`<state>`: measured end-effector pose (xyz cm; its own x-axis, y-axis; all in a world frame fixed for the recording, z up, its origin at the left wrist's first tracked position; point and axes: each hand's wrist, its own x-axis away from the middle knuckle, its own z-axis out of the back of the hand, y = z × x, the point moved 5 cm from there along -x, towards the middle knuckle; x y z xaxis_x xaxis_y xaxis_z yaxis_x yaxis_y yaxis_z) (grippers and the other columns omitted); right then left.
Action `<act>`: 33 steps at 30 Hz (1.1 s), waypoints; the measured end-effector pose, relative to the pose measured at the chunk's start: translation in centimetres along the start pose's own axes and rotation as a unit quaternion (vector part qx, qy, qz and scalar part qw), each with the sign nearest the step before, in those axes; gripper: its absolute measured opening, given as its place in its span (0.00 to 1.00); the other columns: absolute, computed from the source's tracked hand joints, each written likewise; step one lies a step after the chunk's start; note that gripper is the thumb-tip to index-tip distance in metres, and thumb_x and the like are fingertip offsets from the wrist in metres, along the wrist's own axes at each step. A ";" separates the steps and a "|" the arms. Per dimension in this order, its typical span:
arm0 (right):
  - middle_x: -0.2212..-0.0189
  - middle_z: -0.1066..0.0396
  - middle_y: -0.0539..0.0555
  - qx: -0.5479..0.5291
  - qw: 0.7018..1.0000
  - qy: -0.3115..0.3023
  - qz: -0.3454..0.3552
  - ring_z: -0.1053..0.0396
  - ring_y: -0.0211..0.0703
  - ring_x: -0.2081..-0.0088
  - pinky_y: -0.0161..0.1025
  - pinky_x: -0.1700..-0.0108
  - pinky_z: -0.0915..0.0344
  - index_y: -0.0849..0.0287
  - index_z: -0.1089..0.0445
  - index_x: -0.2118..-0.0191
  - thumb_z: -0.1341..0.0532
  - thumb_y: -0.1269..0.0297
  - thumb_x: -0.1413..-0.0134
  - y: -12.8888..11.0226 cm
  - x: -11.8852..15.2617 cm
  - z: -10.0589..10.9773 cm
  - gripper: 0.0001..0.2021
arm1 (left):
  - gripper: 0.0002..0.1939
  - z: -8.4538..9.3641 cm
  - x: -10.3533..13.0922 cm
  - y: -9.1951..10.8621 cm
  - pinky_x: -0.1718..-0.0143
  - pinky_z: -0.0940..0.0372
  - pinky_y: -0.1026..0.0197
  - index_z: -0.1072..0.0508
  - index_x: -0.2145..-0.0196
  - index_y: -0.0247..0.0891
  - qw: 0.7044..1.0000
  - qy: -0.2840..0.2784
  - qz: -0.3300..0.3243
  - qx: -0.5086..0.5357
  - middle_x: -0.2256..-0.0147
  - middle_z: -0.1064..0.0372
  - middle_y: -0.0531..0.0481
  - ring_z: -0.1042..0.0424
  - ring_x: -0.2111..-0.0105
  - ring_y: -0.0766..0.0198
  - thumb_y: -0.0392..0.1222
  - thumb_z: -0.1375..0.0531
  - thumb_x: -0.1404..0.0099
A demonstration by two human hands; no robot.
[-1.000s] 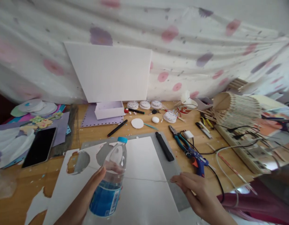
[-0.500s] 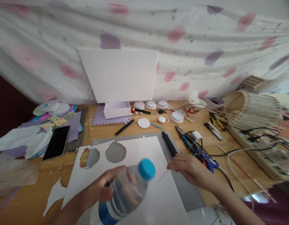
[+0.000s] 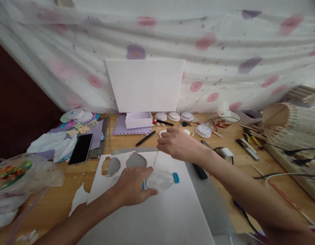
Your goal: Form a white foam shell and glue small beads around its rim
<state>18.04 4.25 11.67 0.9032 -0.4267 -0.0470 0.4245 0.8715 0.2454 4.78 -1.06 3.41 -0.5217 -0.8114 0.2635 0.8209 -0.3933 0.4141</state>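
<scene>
A clear plastic bottle [image 3: 163, 179] with a blue cap lies on its side over the white board [image 3: 147, 217], cap to the right. Wrapped round its left end is my left hand [image 3: 134, 185], thumb toward me. Beyond the bottle, my right hand [image 3: 174, 144] is raised with the fingers pinched on a thin dark thread [image 3: 155, 160], which hangs down to the bottle. Two round holes are cut in the board's far left part, and a grey mat [image 3: 210, 197] shows under its right side.
A phone [image 3: 81, 149] and papers lie left, near a plastic bag [image 3: 27, 173]. A white box [image 3: 139, 120], a black pen [image 3: 145, 138] and round white pieces [image 3: 174, 116] sit behind. Right are a cutter [image 3: 250, 149], a white adapter [image 3: 226, 153] and cables.
The bottle has gone from tilted up near the camera to lying sideways over the board. My right hand has moved left and away from me, off the black cylinder. The view has shifted left.
</scene>
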 end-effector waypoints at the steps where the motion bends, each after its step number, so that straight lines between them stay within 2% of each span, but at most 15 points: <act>1: 0.73 0.31 0.52 0.006 1.000 -0.005 -0.009 0.38 0.41 0.68 0.41 0.67 0.53 0.61 0.32 0.74 0.44 0.77 0.46 -0.6 -0.1 0.0 0.09 | 0.21 -0.3 -0.2 -0.4 0.61 0.39 0.55 0.32 0.55 0.43 1.000 0.017 0.018 -0.017 0.62 0.28 0.46 0.29 0.60 0.50 0.57 0.44 0.42; 4: 0.75 0.31 0.53 -0.003 0.999 -0.033 -0.041 0.37 0.42 0.70 0.41 0.70 0.53 0.61 0.32 0.74 0.42 0.78 0.52 -2.8 0.3 -0.7 0.06 | 0.20 -1.1 -0.6 -1.3 0.62 0.39 0.53 0.32 0.55 0.41 0.996 0.049 0.064 -0.049 0.62 0.29 0.43 0.30 0.59 0.49 0.54 0.45 0.40; 7: 0.75 0.30 0.54 -0.037 0.994 -0.046 -0.089 0.35 0.42 0.73 0.40 0.72 0.55 0.61 0.32 0.73 0.42 0.78 0.56 -5.0 1.4 -1.9 0.05 | 0.21 -1.8 -0.8 -1.9 0.61 0.39 0.53 0.33 0.53 0.41 0.994 0.051 0.084 -0.052 0.60 0.29 0.43 0.30 0.58 0.49 0.55 0.45 0.40; 11: 0.78 0.31 0.53 -0.080 0.979 -0.022 -0.187 0.35 0.41 0.77 0.40 0.73 0.56 0.60 0.34 0.73 0.44 0.79 0.58 -7.7 3.2 -3.9 0.07 | 0.24 -2.1 -0.9 -2.2 0.60 0.39 0.51 0.34 0.51 0.40 0.994 0.052 0.087 -0.052 0.60 0.29 0.41 0.30 0.57 0.47 0.56 0.46 0.40; 14: 0.80 0.31 0.51 -0.125 0.954 -0.003 -0.272 0.35 0.39 0.79 0.39 0.74 0.57 0.60 0.35 0.68 0.46 0.80 0.57 -9.9 4.3 -5.8 0.10 | 0.23 -2.0 -0.9 -2.3 0.62 0.39 0.52 0.33 0.54 0.41 0.993 0.060 0.091 -0.048 0.61 0.29 0.43 0.29 0.58 0.47 0.57 0.45 0.41; 18: 0.81 0.31 0.49 -0.214 0.899 0.004 -0.382 0.34 0.39 0.81 0.38 0.76 0.59 0.58 0.39 0.67 0.50 0.79 0.50 -12.3 4.9 -8.8 0.09 | 0.18 -1.4 -1.4 -2.6 0.65 0.41 0.56 0.32 0.61 0.43 0.992 0.069 0.102 -0.020 0.63 0.28 0.47 0.29 0.59 0.49 0.56 0.42 0.45; 22: 0.79 0.29 0.48 -0.336 0.828 0.002 -0.449 0.32 0.40 0.79 0.35 0.77 0.58 0.57 0.39 0.63 0.54 0.76 0.44 -13.4 5.0 -11.3 0.10 | 0.21 -1.2 -2.4 -3.3 0.72 0.46 0.61 0.32 0.62 0.44 0.992 0.035 0.115 0.025 0.68 0.28 0.51 0.29 0.65 0.53 0.56 0.37 0.52; 26: 0.78 0.30 0.48 -0.442 0.764 0.009 -0.469 0.32 0.41 0.77 0.34 0.75 0.53 0.55 0.38 0.62 0.56 0.71 0.41 -13.1 5.1 -12.7 0.11 | 0.23 -1.0 -3.1 -4.1 0.74 0.50 0.63 0.33 0.66 0.44 0.990 0.023 0.122 0.061 0.73 0.31 0.55 0.32 0.71 0.59 0.58 0.35 0.56; 33: 0.83 0.40 0.46 -0.562 0.682 0.071 -0.462 0.41 0.39 0.80 0.32 0.74 0.49 0.55 0.37 0.65 0.54 0.67 0.41 -11.9 4.8 -14.3 0.10 | 0.20 -1.1 -3.4 -4.9 0.73 0.51 0.64 0.36 0.70 0.42 0.985 0.021 0.106 0.134 0.73 0.35 0.57 0.36 0.71 0.63 0.57 0.36 0.53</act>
<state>18.29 -4.70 -5.35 0.1797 -0.9614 0.2085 0.5258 -0.0853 -0.8463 2.75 3.14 -0.47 -0.3301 -0.8825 0.3348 0.8169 -0.0894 0.5697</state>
